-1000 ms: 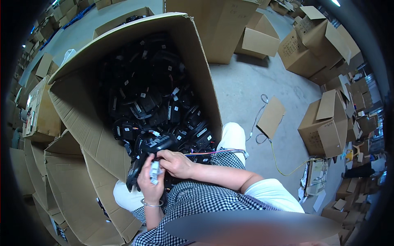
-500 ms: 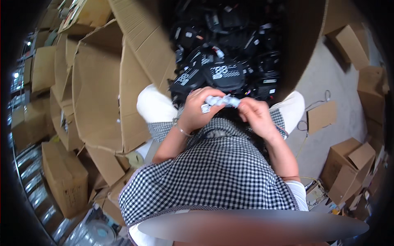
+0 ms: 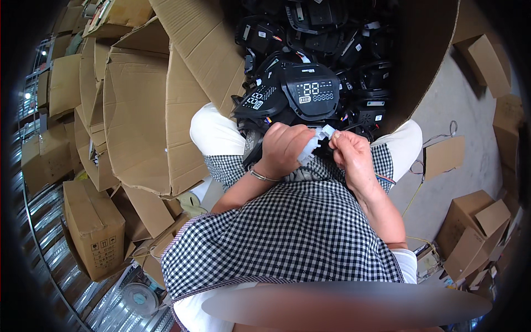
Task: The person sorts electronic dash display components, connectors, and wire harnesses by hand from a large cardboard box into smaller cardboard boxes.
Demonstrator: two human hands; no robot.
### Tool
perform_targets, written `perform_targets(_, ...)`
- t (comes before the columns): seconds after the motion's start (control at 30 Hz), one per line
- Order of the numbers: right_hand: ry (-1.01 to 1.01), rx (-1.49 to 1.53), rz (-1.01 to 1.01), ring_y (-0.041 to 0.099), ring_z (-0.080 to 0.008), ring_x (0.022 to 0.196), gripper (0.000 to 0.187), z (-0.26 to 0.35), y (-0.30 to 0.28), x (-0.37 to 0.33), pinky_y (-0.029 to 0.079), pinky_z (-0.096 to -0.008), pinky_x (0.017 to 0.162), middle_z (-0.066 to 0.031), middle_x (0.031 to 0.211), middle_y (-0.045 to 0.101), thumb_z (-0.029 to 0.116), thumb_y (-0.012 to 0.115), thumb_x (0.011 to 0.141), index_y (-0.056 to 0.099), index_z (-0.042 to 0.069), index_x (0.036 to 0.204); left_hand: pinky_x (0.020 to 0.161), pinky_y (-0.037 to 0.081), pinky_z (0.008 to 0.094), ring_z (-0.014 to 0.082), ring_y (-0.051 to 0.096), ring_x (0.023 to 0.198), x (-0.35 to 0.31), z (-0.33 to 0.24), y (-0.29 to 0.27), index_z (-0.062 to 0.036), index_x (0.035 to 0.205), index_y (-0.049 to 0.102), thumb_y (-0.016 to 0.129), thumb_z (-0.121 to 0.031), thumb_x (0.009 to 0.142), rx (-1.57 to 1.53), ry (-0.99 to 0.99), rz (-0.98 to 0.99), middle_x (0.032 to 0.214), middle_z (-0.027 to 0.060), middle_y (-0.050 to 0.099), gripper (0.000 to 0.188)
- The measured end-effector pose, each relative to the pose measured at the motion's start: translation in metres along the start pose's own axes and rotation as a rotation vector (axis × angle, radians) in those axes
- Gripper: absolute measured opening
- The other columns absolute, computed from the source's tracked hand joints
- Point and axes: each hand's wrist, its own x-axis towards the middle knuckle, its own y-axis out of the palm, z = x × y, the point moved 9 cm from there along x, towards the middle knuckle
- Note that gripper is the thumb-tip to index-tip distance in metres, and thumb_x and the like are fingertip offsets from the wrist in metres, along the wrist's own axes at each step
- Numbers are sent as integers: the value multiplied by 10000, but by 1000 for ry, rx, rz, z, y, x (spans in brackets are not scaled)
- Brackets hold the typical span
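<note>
My left hand (image 3: 283,148) is curled around several small translucent white plastic pieces (image 3: 309,151) that stick out by its fingertips. The thumb and fingers of my right hand (image 3: 353,156) pinch one small white piece (image 3: 328,131) at the near side of the large carton. Whether this piece is joined to the others I cannot make out. Just beyond my hands lies a black display panel (image 3: 311,94) with white segment digits and a battery symbol. Another black panel (image 3: 259,98) leans beside it, partly covered.
A tall cardboard carton (image 3: 423,61) holds many more black units (image 3: 318,15) with short wires. Open boxes (image 3: 138,110) stack up at left above a roller conveyor (image 3: 47,243). At right, a flat cardboard piece (image 3: 444,159) and a box (image 3: 473,232) lie on the grey floor.
The white pieces have shifted right and turned, from lying level between my hands to slanting out of my left hand. My right hand now pinches a small piece at their upper end.
</note>
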Motion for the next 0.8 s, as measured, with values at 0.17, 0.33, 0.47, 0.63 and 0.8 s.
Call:
perform_targets(0.17,-86,45,-93,319,-14,459,298,-7,-4,-8,213,-213,427,52,550,443,206,543,991,597,27,760,609,438,350,227,609,705,2,-3,3,-55,1020,643,696,-245,805,34,38,-29,942,74,668,293)
perform_targets(0.33,112,15,14,342,-15,466,304,-9,-3,-5,228,-205,435,51,537,442,211,563,979,597,30,737,578,417,329,199,592,657,-4,-7,1,-44,1010,643,696,-218,785,51,149,-62,924,74,668,289)
perform_targets(0.47,183,-44,67,378,-22,477,301,-22,1,-4,263,-209,447,48,536,465,219,582,965,607,34,730,559,400,312,175,587,632,-7,-15,2,-39,1004,646,688,-180,744,57,203,-45,896,72,670,299)
perform_targets(0.63,70,-187,160,408,-28,509,310,-18,6,-5,312,-220,470,49,579,511,225,582,969,617,41,722,641,433,340,214,653,736,10,0,2,-53,1036,652,698,-231,755,-112,1,8,958,78,696,336)
perform_targets(0.8,22,-359,229,439,-33,538,298,-2,10,-1,343,-227,487,50,603,529,224,587,967,614,31,741,679,454,354,232,660,754,11,9,13,-71,957,639,753,-223,737,-183,-80,185,858,65,690,291)
